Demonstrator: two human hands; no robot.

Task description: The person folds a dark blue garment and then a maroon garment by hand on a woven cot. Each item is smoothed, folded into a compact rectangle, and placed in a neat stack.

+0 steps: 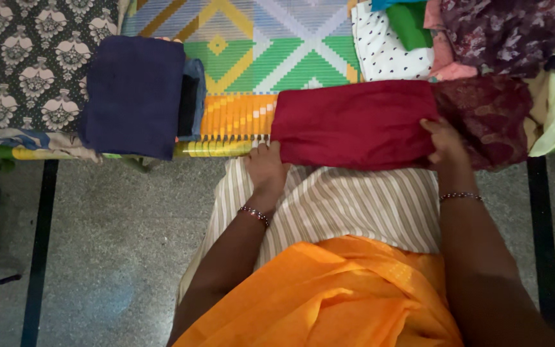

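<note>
A dark red cloth (354,122) lies folded into a flat rectangle at the near edge of the bed, on a woven mat (258,45) patterned in green, yellow and orange. The left hand (266,166) presses on its lower left corner, fingers closed over the hem; the right hand (444,141) pinches its right edge where it meets a maroon embroidered cloth (489,119). Both hands have hold of the red cloth. To the left, a navy folded cloth (133,93) already lies flat and squared, seemingly finished, with a blue piece (195,96) tucked beside it. At the upper right, a loose heap remains unfolded: a white dotted cloth (387,48), a green piece (409,22) and a purple floral cloth (502,32). Judging from this, one piece is done, the red one is nearly folded, and most of the heap is left.
</note>
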